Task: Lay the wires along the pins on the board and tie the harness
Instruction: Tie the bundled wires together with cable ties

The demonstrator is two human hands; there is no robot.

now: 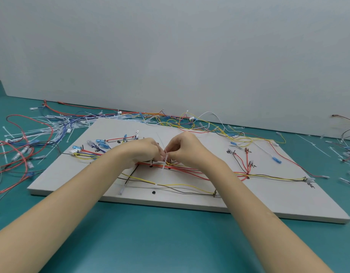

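Observation:
A white board lies on the teal table, with red, yellow, black and blue wires laid between its pins. A bundle of red and yellow wires crosses the board's middle. A thin white cable tie loops round this bundle, and its tail points up and away. My left hand pinches the tie from the left at the bundle. My right hand pinches the tie from the right, fingertips meeting the left hand's. Blue terminals sit at the wire ends on the board's left.
Loose red, blue and black wires and several white cable ties lie on the table to the left. Yellow and white wires pile up behind the board by the grey wall. More ties and wires lie at the right edge.

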